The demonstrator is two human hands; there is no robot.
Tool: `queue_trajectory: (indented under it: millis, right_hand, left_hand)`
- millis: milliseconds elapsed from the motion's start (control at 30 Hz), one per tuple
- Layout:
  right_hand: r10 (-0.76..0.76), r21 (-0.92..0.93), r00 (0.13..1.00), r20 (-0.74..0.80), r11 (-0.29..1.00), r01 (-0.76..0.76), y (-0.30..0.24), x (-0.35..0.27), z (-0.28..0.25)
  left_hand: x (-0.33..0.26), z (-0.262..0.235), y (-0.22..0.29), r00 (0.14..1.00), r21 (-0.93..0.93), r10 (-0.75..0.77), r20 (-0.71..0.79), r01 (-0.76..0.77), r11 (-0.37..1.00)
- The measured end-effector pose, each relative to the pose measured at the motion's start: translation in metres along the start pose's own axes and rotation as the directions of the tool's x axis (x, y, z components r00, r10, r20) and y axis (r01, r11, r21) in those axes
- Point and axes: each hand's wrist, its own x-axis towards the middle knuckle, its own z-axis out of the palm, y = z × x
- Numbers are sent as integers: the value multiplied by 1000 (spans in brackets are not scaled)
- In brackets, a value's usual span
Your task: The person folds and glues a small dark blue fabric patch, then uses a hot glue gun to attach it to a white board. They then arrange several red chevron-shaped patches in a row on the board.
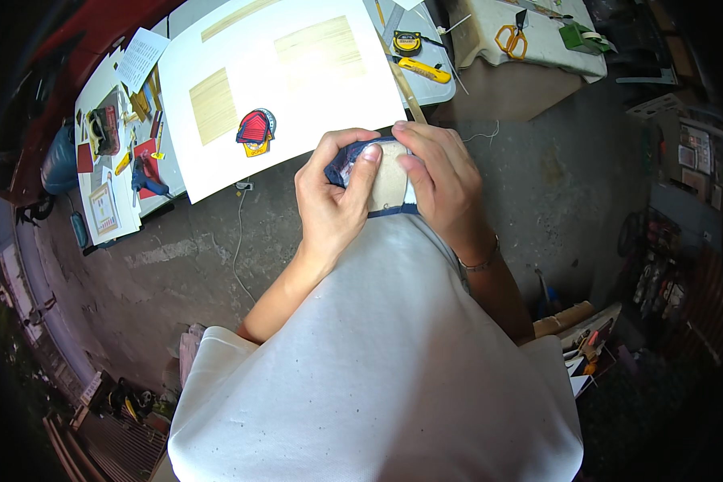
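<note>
most of the outer face of the small cloth piece (390,178) is turned away or covered; its beige inside and dark blue edging show between the two hands, and a dark, patterned fold at its left end is hard to make out. it is held up in front of the chest, just off the near edge of the white board (313,120). the left hand (334,186) grasps its left part, thumb laid upward across the beige face, the other fingers curled behind and mostly out of sight. the right hand (448,178) pinches the right side, thumb bent in front, fingers hooked over the top edge, their tips partly hidden. both forearms come up from beside the white shirt (353,321) and angle inward; the right wrist wears a thin bracelet (482,257). on the board lies a small overlapping stack of patches (255,132), red and yellow uppermost. the board hides much of the desk (443,90) under it, and its far edge is cut off. the lower corners are too dark to read.
</note>
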Motion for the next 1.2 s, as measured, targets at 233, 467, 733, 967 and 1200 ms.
queue_trajectory:
  millis: [233,467,733,967,1200]
  right_hand:
    - [109,-86,992,-57,990,-114,-5,2,-2]
    - [581,273,802,137,756,-595,-13,1,0]
    - [169,166,983,70,970,-179,6,2,-11]
    - [184,15,983,-14,983,-184,-1,2,-14]
    - [619,453,760,199,629,-632,-3,-14,-3]
  left_hand:
    - [1,-3,7,996,108,60,68,-67,992]
    - [5,-3,2,980,156,184,74,-194,969]
    - [9,4,1,996,-38,-81,41,83,996]
    - [3,5,5,992,-14,5,125,-3,1000]
    - [2,-1,-2,976,16,106,192,-111,994]
